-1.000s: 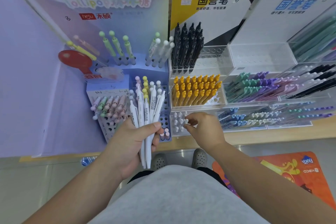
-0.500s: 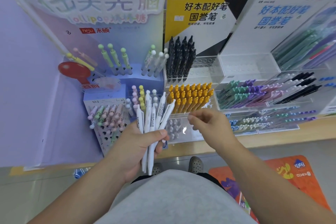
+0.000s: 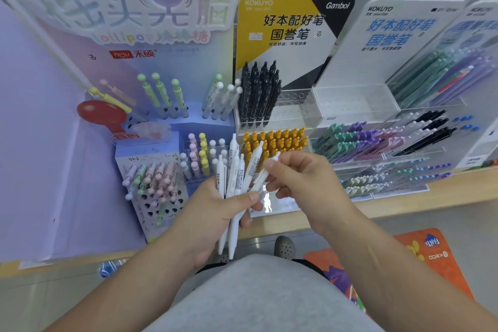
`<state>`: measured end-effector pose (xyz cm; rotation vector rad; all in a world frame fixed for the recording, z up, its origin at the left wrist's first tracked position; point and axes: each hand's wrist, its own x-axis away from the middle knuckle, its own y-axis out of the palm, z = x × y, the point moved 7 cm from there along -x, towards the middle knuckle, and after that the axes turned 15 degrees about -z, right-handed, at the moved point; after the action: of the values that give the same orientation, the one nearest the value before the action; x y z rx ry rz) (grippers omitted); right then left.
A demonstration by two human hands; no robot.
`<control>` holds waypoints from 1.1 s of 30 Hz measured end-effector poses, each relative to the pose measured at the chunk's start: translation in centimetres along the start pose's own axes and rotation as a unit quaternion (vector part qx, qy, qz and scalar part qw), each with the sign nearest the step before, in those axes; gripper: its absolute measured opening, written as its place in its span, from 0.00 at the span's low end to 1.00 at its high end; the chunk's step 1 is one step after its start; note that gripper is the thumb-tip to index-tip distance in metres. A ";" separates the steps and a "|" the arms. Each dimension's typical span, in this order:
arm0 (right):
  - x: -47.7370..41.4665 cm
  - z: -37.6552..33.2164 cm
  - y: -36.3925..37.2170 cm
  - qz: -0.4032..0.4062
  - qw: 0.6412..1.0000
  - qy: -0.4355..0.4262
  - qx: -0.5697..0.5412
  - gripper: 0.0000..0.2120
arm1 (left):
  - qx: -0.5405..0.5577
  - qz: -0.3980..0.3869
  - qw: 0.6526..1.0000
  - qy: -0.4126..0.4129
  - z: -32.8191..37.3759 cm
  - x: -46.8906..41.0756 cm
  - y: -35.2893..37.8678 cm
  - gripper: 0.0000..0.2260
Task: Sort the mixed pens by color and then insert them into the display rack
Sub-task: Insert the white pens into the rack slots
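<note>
White pens (image 3: 234, 180), a fanned bundle of them, stand tips-down in the left hand (image 3: 213, 214), whose fingers and thumb curl round the barrels just in front of the clear display rack (image 3: 301, 110). The right hand (image 3: 305, 183) pinches the clicker end of one pen (image 3: 260, 177) at the bundle's right edge between thumb and forefinger. Drawing that pen straight up along its own line, with the left thumb eased only a little, looks the cleanest way to free it without spilling its neighbours. The rack's lowest tier (image 3: 270, 203), partly hidden behind both hands, appears the likely destination, below the rows of yellow pens (image 3: 277, 140) and black pens (image 3: 258, 91). The rack sits on a pale wooden shelf (image 3: 404, 198), beside a lilac stand of ball-topped pastel pens (image 3: 151, 178) and trays of mixed-colour pens (image 3: 377, 140). Below, an orange floor mat (image 3: 431, 256) lies on grey tiles.
</note>
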<state>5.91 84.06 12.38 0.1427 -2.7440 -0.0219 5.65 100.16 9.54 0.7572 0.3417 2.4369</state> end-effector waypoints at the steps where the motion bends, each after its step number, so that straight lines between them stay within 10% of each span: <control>1: -0.1 0.0 -0.3 0.003 1.000 -0.003 -0.011 0.07 | 0.019 0.006 1.000 -0.004 -0.1 0.0 -0.1 0.07; 6: 0.1 -0.5 -3.7 0.042 0.996 -0.037 -0.064 0.05 | 0.066 0.061 0.996 -0.021 -0.9 0.1 -1.8 0.07; 11: 0.6 0.0 -6.8 0.103 0.985 -0.081 0.115 0.03 | 0.101 0.080 0.991 -0.027 -1.6 0.6 -3.0 0.11; 20: -0.8 5.2 -3.0 0.017 0.919 -0.129 0.372 0.04 | 0.179 0.077 0.980 -0.051 -2.9 0.5 -3.5 0.12; 33: -1.5 9.4 -1.1 -0.049 0.888 -0.153 0.432 0.12 | 0.171 0.079 0.981 -0.044 -3.4 1.4 -3.8 0.12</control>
<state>3.74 83.06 3.10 0.5527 -2.8243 1.2503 4.40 103.82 5.89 1.0701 0.7016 2.5124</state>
